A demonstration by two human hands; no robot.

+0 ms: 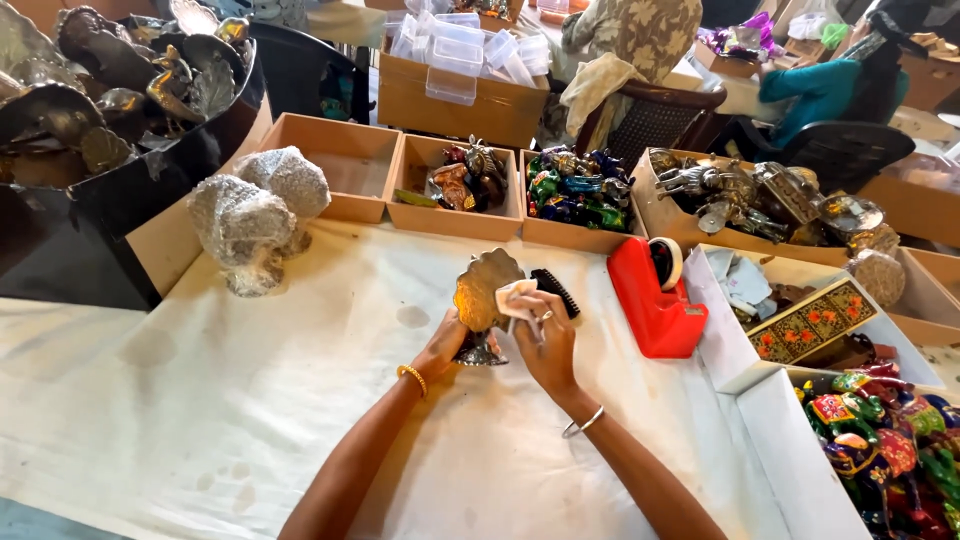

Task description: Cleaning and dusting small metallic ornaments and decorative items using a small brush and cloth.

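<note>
A brass-coloured metal figurine [484, 290] with a fan-shaped back stands on the white cloth-covered table [200, 400]. My left hand [444, 345] grips it from the left, low on its body. My right hand [546, 335] presses a small white cloth [514, 297] against its right side. A black brush [556, 290] lies on the table just behind my right hand.
A red tape dispenser [655, 300] stands to the right. Two foil-wrapped figurines [258, 215] stand at the left. Open cardboard boxes [340, 160] of metal and painted figurines line the back and right. A dark tub [120, 180] of metal pieces is far left. Other people sit behind.
</note>
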